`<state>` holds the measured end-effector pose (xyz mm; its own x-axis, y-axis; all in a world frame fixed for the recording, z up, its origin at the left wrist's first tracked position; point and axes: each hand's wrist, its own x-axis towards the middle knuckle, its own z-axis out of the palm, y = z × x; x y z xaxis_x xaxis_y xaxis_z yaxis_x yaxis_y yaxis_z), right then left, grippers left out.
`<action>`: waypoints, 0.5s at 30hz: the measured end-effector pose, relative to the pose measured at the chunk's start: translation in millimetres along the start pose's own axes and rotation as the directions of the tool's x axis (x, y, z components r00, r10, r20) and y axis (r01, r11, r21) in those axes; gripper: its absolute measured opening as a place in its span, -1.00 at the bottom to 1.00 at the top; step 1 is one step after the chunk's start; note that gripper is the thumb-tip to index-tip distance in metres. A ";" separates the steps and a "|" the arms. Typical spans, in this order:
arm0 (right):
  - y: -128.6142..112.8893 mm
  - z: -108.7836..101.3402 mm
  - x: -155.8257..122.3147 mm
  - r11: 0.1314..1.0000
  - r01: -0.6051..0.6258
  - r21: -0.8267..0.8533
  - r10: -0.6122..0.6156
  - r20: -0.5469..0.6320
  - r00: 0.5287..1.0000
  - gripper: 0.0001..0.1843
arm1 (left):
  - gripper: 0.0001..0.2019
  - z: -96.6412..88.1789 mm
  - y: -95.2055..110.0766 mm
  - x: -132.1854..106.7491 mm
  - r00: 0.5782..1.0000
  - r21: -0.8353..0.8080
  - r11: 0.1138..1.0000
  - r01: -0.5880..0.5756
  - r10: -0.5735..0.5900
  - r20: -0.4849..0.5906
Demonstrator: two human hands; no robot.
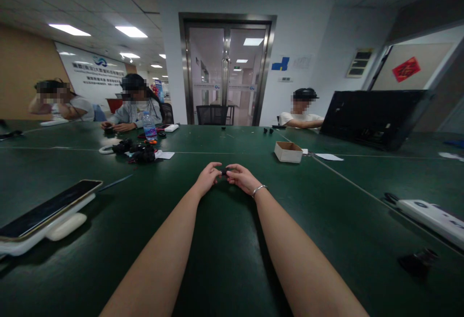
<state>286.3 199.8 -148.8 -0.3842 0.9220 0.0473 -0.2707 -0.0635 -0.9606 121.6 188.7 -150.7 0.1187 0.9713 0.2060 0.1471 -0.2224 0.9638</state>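
Both arms reach forward over the dark green table (224,239). Between the fingertips of my two hands is a small black object (224,172), too small to name. My left hand (209,178) pinches it from the left side, with the index finger curved above. From the right, my right hand (242,179) has its thumb and fingers closed on the same object. A silver bracelet (259,189) circles my right wrist. The fingers cover part of the object.
At left lie a phone (54,208) and a tangle of black items (139,151) near a water bottle (149,127). A small open box (288,152), a monitor (373,119) and a power strip (431,218) stand right. Several people sit across the table.
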 end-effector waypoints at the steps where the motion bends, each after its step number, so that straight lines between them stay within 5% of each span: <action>1: 0.1 0.0 0.0 1.000 0.003 0.000 -0.003 0.002 1.000 -0.64 | -0.67 0.0 -0.1 0.1 1.000 0.000 1.000 0.004 -0.004 0.004; 15: 0.0 0.7 0.0 1.000 0.002 -0.002 -0.002 -0.004 1.000 -0.65 | -0.71 0.3 3.4 -1.7 1.000 0.013 1.000 0.017 -0.018 0.010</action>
<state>285.6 199.6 -148.6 -0.3803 0.9236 0.0480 -0.2699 -0.0612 -0.9609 122.2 186.4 -147.8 0.1260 0.9742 0.1873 0.1623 -0.2065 0.9649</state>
